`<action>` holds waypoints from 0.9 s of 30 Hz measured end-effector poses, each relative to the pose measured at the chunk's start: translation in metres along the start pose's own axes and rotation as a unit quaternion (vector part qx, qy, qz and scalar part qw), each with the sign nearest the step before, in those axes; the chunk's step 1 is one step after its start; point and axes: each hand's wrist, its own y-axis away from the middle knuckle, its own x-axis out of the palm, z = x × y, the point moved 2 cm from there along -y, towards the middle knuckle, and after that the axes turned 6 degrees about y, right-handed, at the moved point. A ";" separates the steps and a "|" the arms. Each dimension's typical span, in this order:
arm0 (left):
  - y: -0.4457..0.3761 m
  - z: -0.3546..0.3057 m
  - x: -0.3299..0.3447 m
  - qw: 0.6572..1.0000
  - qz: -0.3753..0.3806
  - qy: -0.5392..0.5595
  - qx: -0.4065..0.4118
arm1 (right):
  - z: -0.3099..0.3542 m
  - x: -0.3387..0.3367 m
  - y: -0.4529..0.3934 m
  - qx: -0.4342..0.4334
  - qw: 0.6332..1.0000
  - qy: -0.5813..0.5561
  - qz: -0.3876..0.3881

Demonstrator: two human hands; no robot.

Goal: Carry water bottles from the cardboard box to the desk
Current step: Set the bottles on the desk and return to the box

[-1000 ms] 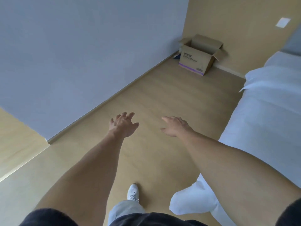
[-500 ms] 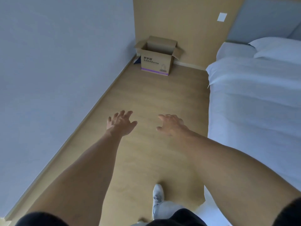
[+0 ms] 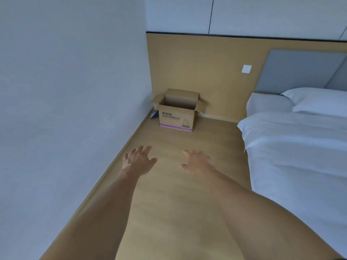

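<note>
An open cardboard box [image 3: 176, 119] with a purple stripe and dark print stands on the wooden floor in the far corner, flaps up. Its inside is hidden from here, so no water bottles show. My left hand [image 3: 139, 160] and my right hand [image 3: 197, 161] are stretched out ahead over the floor, well short of the box, fingers spread and holding nothing. The desk is not in view.
A white wall [image 3: 65, 109] runs along the left. A bed with white sheets [image 3: 300, 156] and a pillow [image 3: 319, 100] fills the right side. A strip of wooden floor [image 3: 178, 194] leads between them to the box. A small dark object [image 3: 155, 115] lies beside the box at the wall.
The view has swung and lifted, so the box now sits straight ahead and nearer. Both hands stay outstretched and empty. My foot has dropped out of view.
</note>
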 end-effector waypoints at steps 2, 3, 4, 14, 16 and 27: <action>-0.033 -0.011 -0.014 1.000 -0.012 0.002 0.012 | -0.006 -0.022 -0.029 -0.002 1.000 -0.003 -0.006; -0.052 -0.016 -0.021 1.000 -0.018 0.002 0.018 | -0.009 -0.033 -0.045 -0.002 1.000 -0.002 -0.009; -0.069 -0.021 -0.026 0.999 -0.023 0.001 0.022 | -0.011 -0.042 -0.060 -0.002 1.000 0.000 -0.009; -0.234 -0.037 -0.070 0.996 -0.048 0.004 0.076 | -0.012 -0.108 -0.200 0.021 0.998 -0.009 -0.064; -0.268 -0.034 -0.077 0.995 -0.047 0.007 0.090 | -0.008 -0.121 -0.232 0.031 0.997 -0.007 -0.068; -0.466 -0.019 -0.134 0.984 -0.041 0.022 0.170 | 0.034 -0.194 -0.394 0.086 0.992 -0.035 -0.084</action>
